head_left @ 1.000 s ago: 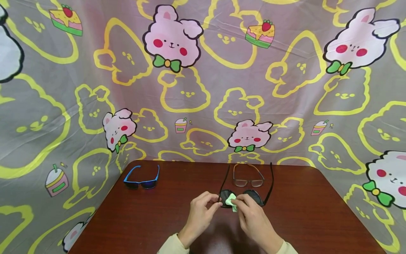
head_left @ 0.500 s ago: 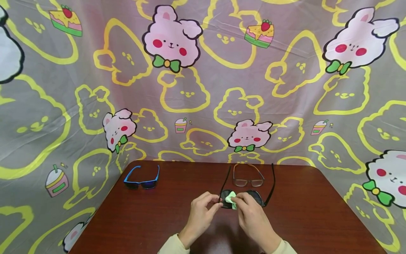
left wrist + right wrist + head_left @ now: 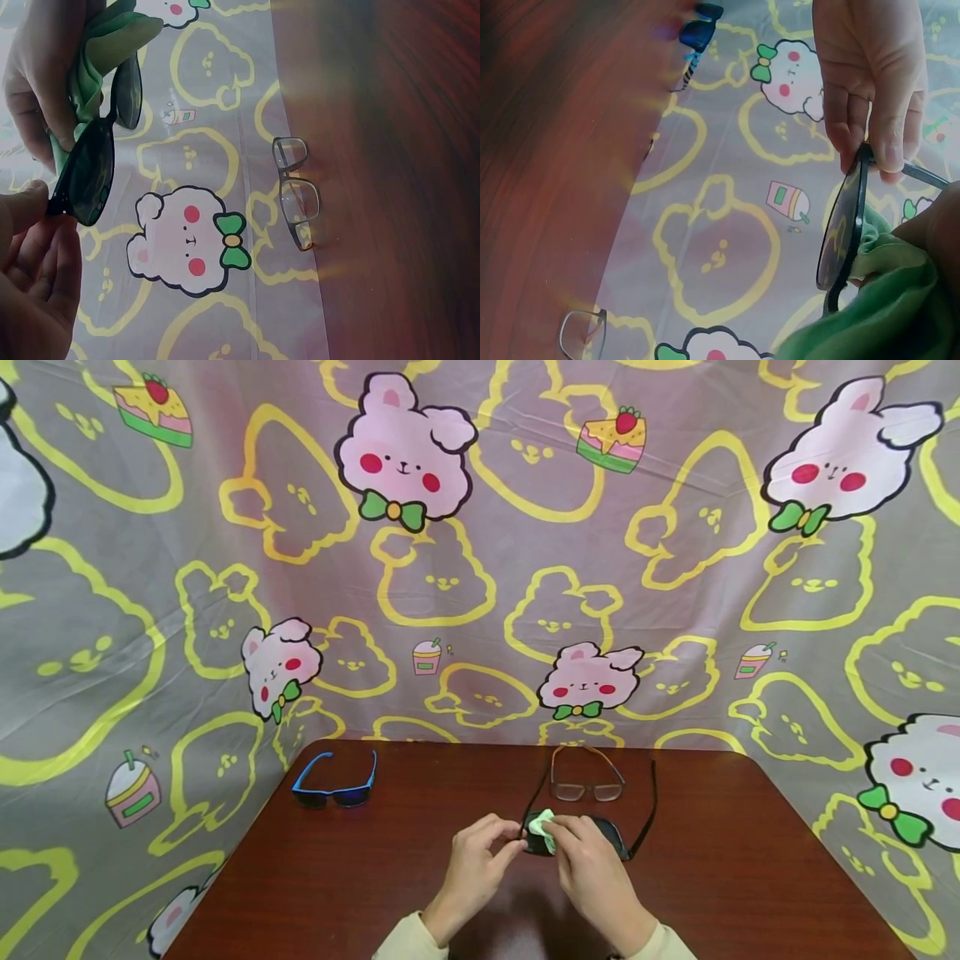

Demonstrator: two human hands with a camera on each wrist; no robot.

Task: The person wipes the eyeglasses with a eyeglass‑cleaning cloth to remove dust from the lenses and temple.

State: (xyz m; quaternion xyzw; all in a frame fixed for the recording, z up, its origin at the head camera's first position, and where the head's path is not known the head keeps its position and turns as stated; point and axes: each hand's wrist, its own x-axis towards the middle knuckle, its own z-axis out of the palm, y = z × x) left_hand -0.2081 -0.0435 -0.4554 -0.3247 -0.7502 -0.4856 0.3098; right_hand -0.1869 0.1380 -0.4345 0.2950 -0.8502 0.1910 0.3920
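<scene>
Black sunglasses (image 3: 609, 835) are held up over the table, temples spread and pointing away from the person. My left hand (image 3: 480, 862) pinches their left end between thumb and fingers, by the hinge, as the right wrist view also shows. A light green cloth (image 3: 542, 828) is bunched in the fingers of my right hand (image 3: 596, 872). That hand presses the cloth against the left lens (image 3: 91, 172); in the left wrist view the cloth wraps around the lens's edge. Part of the right lens and the bridge is hidden behind the right hand in the head view.
Clear-lens eyeglasses (image 3: 587, 791) with orange-brown temples lie just beyond the sunglasses. Blue-framed sunglasses (image 3: 333, 795) lie at the table's far left. A cartoon-printed curtain (image 3: 465, 560) walls the brown table (image 3: 360, 868) at the back and sides.
The black sunglasses have tilted, their right end swinging slightly right and down. The cloth and right hand have shifted slightly left over the lens. My left hand keeps its pinch.
</scene>
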